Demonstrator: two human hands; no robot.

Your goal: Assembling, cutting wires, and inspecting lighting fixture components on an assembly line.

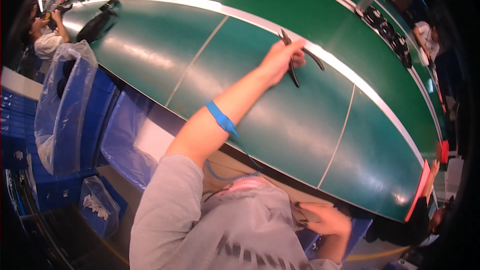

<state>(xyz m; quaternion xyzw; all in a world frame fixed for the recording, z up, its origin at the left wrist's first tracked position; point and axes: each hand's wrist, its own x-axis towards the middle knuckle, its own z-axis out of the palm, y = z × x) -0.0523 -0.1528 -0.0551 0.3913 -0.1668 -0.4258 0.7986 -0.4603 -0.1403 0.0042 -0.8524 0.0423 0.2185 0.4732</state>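
Observation:
My left hand point(281, 63) reaches out over the green tabletop point(235, 70), closed around a pair of pliers point(294, 78). The pliers' dark jaws point toward the far side, and their black handles spread apart on the near side. A blue wrist strap point(220, 117) circles my left forearm, with a coiled cord point(225, 177) hanging below it. Close to my waist, at the near table edge, is my right hand point(330, 220). Its fingers are apart, and no held thing shows in them.
Beyond a pale rail point(345, 67) runs a green conveyor point(320, 12) with dark parts on it. A black item point(97, 24) lies at the table's left end. Blue bins point(75, 115) lined with clear plastic stand at left. People work at both ends.

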